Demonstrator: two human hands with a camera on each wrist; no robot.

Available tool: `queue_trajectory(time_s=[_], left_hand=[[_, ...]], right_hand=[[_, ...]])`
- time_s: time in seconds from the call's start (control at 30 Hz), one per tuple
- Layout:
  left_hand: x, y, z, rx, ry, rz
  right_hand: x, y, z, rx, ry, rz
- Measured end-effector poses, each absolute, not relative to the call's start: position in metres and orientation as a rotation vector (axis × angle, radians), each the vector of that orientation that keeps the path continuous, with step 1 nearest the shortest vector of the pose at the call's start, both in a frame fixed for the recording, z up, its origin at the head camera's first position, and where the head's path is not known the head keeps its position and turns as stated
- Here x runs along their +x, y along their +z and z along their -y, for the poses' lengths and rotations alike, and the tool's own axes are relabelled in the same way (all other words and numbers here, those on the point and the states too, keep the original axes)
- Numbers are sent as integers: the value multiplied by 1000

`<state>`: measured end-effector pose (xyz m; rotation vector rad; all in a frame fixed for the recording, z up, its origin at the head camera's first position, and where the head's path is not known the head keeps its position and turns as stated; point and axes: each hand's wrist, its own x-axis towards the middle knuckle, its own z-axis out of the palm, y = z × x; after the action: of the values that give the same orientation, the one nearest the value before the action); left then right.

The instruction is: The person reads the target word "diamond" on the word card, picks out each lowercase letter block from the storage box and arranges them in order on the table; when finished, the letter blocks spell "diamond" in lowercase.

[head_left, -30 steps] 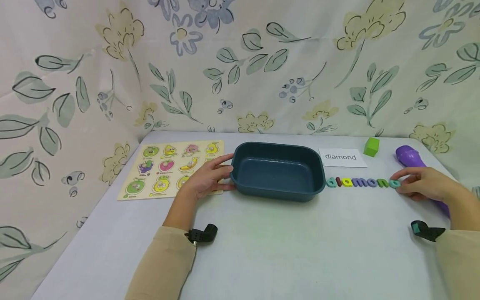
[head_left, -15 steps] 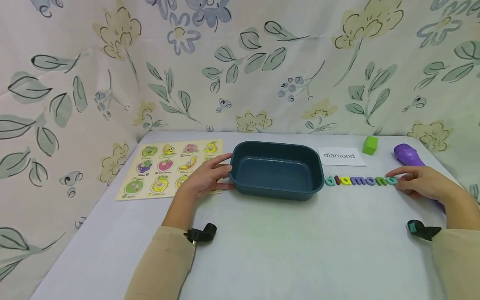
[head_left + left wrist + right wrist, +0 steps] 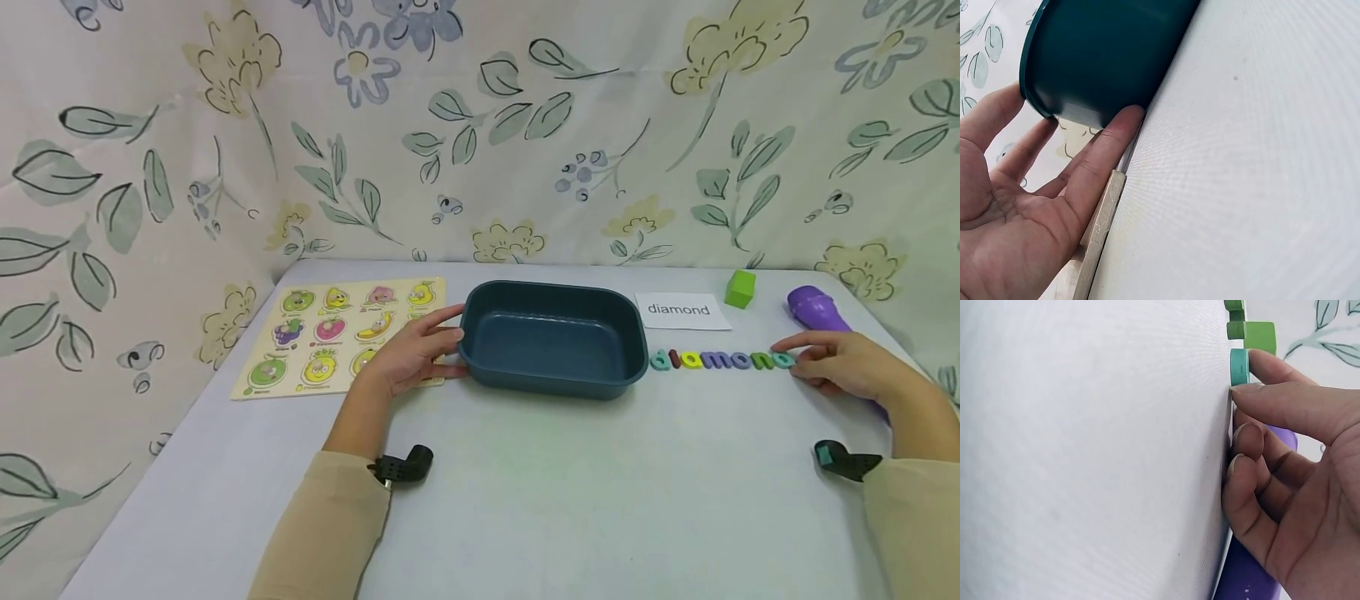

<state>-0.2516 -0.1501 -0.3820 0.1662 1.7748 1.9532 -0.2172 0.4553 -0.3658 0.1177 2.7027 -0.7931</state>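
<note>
In the head view, my left hand has its fingers spread against the left end of a dark teal, rounded rectangular basin. The left wrist view shows fingertips touching the basin's wall and rim. At the right, my right hand pinches a teal letter piece between thumb and index finger; its other fingers are curled. That letter is seen edge-on in the right wrist view. It ends a row with a teal d, a dark red letter, a yellow a, purple m and o, and a green n.
A white card reading "diamond" lies behind the letters. Beyond stands a green block. A purple object is partly hidden by my right hand. Left of the basin lies a fruit puzzle board. A floral cloth hangs behind.
The head view has shifted slightly. Both hands, the basin and the letter row hold their places.
</note>
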Motion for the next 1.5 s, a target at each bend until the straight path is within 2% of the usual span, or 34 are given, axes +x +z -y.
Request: queue_trajectory(time_s=[1.5], left_hand=[[-251,-380,150,161,1954,-1765]], right_hand=[[-213,-365,-452,65,-730,-2743]])
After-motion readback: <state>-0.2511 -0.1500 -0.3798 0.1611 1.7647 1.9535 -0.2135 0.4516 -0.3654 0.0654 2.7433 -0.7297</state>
